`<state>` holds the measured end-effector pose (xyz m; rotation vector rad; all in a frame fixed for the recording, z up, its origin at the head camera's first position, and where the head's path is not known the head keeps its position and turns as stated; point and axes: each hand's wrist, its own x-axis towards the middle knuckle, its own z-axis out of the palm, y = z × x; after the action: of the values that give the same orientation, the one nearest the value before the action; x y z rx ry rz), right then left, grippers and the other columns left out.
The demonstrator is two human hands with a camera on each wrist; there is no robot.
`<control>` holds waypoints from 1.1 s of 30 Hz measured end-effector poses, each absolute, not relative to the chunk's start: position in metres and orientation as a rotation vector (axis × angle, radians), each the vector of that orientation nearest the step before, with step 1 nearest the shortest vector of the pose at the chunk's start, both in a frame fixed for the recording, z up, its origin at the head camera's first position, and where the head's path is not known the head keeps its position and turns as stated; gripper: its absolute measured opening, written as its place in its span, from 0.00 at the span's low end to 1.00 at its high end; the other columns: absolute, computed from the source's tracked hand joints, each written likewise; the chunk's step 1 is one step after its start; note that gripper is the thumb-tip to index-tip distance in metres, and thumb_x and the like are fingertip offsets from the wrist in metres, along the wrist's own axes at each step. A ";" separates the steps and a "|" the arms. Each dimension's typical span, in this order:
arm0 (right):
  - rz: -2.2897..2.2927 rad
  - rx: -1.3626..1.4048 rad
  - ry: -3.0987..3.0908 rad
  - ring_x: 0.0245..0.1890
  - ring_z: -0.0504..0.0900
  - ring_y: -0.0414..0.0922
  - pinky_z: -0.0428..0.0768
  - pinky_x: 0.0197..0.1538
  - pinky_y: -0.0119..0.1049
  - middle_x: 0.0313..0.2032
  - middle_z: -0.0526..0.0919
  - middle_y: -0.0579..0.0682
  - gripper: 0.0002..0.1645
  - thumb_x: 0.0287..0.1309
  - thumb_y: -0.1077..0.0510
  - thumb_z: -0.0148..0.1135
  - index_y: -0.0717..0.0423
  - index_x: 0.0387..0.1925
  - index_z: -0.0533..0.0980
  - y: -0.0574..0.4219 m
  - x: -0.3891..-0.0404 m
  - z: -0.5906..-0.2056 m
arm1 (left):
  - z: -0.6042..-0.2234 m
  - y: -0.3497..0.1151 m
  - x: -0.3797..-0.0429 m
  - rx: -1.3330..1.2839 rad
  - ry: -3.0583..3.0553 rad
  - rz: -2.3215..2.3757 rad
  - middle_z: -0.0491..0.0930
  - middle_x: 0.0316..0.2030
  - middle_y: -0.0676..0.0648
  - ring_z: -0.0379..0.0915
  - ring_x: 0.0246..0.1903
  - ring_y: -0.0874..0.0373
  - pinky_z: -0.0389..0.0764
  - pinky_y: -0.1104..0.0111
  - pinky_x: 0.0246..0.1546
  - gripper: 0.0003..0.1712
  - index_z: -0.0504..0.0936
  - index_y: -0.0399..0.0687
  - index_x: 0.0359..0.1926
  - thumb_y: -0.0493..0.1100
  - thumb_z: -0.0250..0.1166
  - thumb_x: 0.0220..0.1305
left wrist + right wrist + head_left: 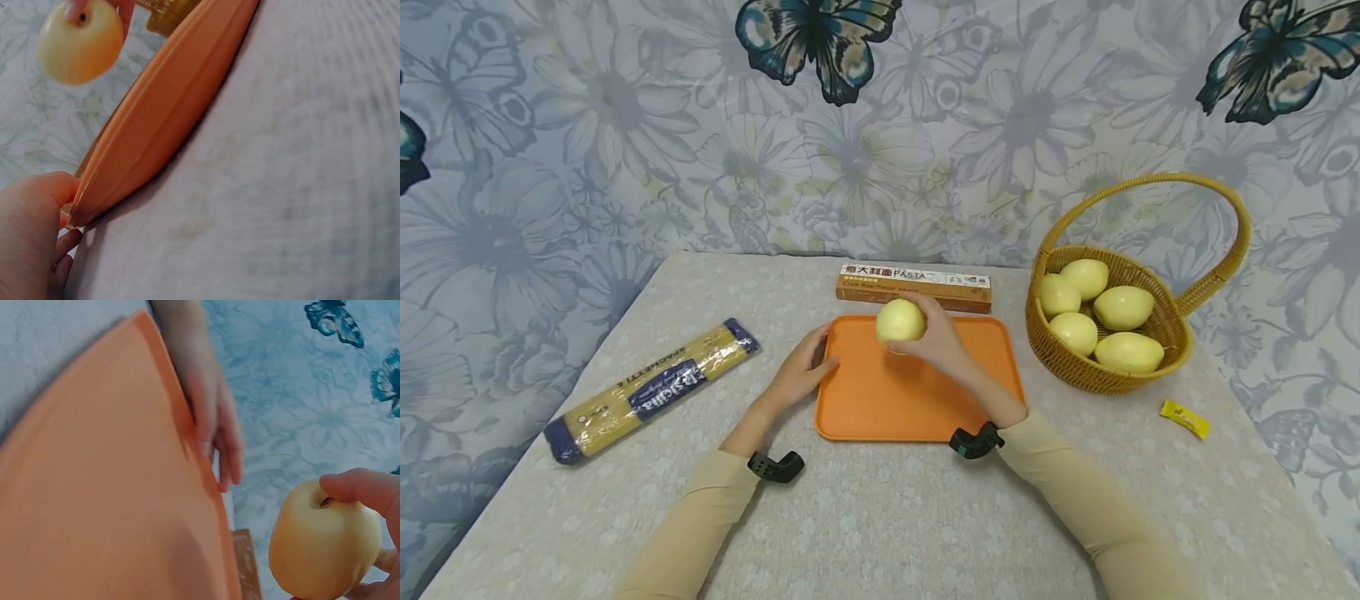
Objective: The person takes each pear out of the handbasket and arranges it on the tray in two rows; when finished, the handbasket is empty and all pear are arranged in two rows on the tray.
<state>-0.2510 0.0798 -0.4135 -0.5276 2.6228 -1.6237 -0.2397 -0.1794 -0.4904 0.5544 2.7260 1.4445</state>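
Note:
Above the orange tray (880, 400), my right hand (936, 337) holds a pale yellow apple (900, 325). In the right wrist view my thumb rests by the dimple and short stem of the apple (325, 544), with fingers round its far side. My left hand (801, 367) grips the left rim of the tray, thumb over the rim and fingers outside it. From the left wrist the thumb and fingers show at the tray's corner (144, 137), and the apple (81, 44) hangs beyond, clear of the tray.
A brown pasta box (913, 292) lies behind the tray. At right stands a wicker basket (1097, 379) with a tall handle and several yellow fruits (1123, 308). A small yellow packet (1185, 419) lies in front of it. A spaghetti bag (651, 392) lies at left.

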 end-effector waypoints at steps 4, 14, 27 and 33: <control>-1.570 -0.594 2.614 0.60 0.72 0.56 0.76 0.59 0.54 0.64 0.69 0.56 0.49 0.40 0.59 0.77 0.57 0.66 0.65 0.057 -0.254 -0.427 | -0.489 -0.181 -0.239 0.541 2.737 1.418 0.57 0.70 0.37 0.51 0.71 0.43 0.52 0.50 0.73 0.38 0.52 0.41 0.73 0.44 0.57 0.69; -1.512 -0.638 2.625 0.60 0.73 0.55 0.75 0.60 0.52 0.65 0.69 0.56 0.51 0.39 0.59 0.77 0.59 0.66 0.64 0.042 -0.256 -0.443 | -0.489 -0.180 -0.240 0.553 2.722 1.430 0.57 0.70 0.38 0.52 0.71 0.44 0.53 0.51 0.73 0.37 0.52 0.43 0.73 0.44 0.57 0.69; -1.512 -0.635 2.602 0.59 0.74 0.55 0.76 0.58 0.53 0.65 0.69 0.55 0.49 0.40 0.59 0.77 0.58 0.65 0.65 0.041 -0.259 -0.452 | -0.491 -0.183 -0.240 0.485 2.748 1.456 0.62 0.67 0.37 0.60 0.66 0.42 0.56 0.48 0.71 0.34 0.57 0.45 0.72 0.44 0.57 0.69; -1.485 -0.713 2.601 0.65 0.69 0.55 0.73 0.62 0.54 0.67 0.65 0.56 0.48 0.41 0.58 0.76 0.55 0.66 0.65 0.043 -0.261 -0.456 | -0.490 -0.181 -0.240 0.493 2.752 1.450 0.62 0.67 0.37 0.60 0.65 0.41 0.57 0.46 0.70 0.34 0.57 0.44 0.72 0.45 0.57 0.69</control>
<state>-0.2611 0.0435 -0.4558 -0.7131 2.6010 -1.4846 -0.2404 -0.1812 -0.4902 0.4928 2.7517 1.4498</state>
